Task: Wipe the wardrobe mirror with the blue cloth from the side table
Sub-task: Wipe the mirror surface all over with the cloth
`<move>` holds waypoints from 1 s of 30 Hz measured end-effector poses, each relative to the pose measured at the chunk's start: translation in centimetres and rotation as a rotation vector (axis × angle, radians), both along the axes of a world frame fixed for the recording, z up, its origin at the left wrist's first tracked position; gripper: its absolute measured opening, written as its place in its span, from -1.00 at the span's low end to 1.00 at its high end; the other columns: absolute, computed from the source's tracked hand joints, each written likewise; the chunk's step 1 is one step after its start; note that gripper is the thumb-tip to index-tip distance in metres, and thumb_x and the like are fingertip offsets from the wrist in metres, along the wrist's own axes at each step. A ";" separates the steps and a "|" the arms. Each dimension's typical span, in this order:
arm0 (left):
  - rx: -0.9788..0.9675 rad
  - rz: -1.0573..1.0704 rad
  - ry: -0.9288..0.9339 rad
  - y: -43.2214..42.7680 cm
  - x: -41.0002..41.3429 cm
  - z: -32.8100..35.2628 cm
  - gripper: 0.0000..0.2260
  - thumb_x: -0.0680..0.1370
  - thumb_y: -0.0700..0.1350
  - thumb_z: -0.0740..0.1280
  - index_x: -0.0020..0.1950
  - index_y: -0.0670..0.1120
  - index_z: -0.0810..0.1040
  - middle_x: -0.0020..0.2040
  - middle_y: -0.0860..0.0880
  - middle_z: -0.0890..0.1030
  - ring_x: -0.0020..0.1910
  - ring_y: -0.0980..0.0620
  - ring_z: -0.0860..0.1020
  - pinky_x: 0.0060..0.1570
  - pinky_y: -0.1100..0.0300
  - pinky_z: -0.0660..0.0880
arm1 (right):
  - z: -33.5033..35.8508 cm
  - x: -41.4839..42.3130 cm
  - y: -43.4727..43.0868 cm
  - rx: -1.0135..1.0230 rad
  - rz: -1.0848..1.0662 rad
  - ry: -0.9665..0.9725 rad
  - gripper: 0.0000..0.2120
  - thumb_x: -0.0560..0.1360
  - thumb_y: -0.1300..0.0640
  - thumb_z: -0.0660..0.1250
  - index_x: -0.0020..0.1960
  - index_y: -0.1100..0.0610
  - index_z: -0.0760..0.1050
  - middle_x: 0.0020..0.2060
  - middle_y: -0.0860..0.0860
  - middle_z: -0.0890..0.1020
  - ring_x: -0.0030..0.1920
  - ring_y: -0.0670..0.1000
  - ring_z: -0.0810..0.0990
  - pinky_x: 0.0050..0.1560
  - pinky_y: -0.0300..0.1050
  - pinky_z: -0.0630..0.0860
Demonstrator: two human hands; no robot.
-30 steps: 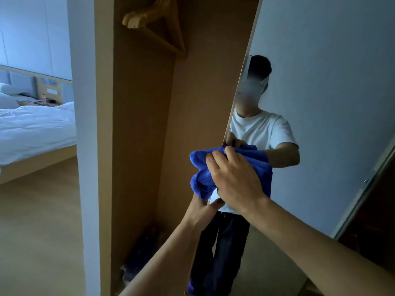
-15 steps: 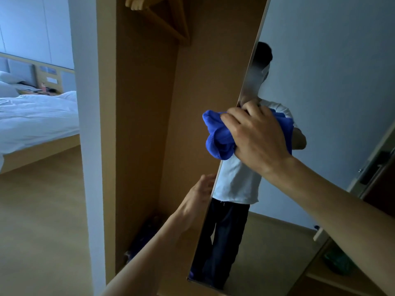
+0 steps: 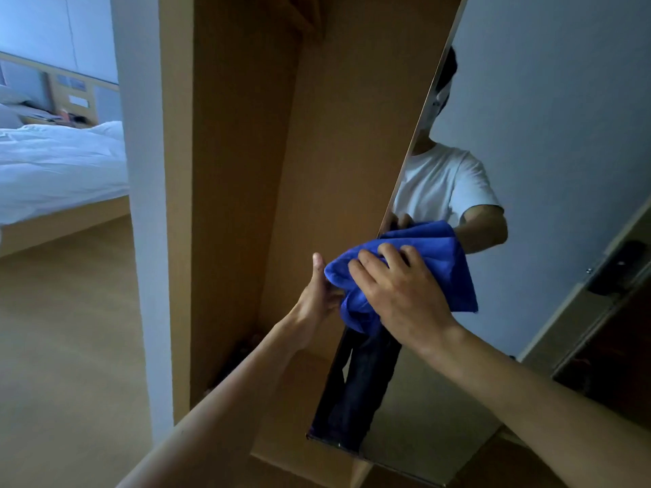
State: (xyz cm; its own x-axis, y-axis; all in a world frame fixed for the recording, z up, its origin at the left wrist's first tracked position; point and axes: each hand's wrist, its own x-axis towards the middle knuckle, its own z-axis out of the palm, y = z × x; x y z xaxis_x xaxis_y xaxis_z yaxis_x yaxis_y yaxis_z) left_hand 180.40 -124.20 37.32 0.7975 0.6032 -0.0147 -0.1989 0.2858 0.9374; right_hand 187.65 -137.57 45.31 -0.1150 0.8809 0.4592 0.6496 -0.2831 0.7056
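The wardrobe mirror [image 3: 549, 142] is on an open door that runs diagonally across the right half of the view. A bunched blue cloth [image 3: 447, 262] lies flat against the glass near the door's left edge, at mid height. My right hand [image 3: 398, 294] presses on the cloth, fingers spread over it. My left hand [image 3: 318, 294] grips the mirror door's edge just left of the cloth, thumb up. The glass reflects a person in a white T-shirt and dark trousers.
The open wooden wardrobe [image 3: 246, 170] is left of the door, with dark items on its floor [image 3: 243, 350]. A white pillar [image 3: 141, 206] stands beside it. A bed with white bedding [image 3: 60, 163] is at far left, on a pale wood floor [image 3: 70, 329].
My right hand has carried the cloth up the mirror and back down to mid height. My left hand has stayed on the door edge. The view has shifted slightly.
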 end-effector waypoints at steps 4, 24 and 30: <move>-0.062 -0.025 0.010 0.8 0.3 -0.4 -0.22 0.63 0.37 -0.17 0.37 -0.15 0.55 0.23 -0.17 0.67 0.28 -0.06 0.61 0.39 0.01 0.45 | -2.1 0.0 0.1 -0.059 -0.012 0.041 -0.70 0.50 0.20 0.23 0.23 0.14 0.47 0.07 0.07 0.59 0.13 0.17 0.52 0.11 0.09 0.44; 0.123 -0.192 0.102 3.2 0.5 2.3 -0.21 0.59 0.43 -0.21 0.19 -0.01 0.66 0.16 -0.02 0.71 0.20 0.08 0.65 0.28 0.15 0.50 | -1.6 0.2 -0.3 0.021 0.058 0.043 -0.71 0.56 0.21 0.18 0.21 0.11 0.56 0.16 0.09 0.63 0.24 0.18 0.55 0.29 0.09 0.44; 0.239 -0.131 0.139 2.6 0.7 1.7 -0.20 0.61 0.38 -0.31 0.06 0.08 0.69 0.10 0.00 0.72 0.22 0.02 0.60 0.28 0.16 0.43 | -7.3 -0.7 0.3 -0.196 -0.089 0.154 -0.66 0.50 0.10 0.30 0.27 0.11 0.48 0.18 0.09 0.58 0.25 0.16 0.49 0.30 0.07 0.38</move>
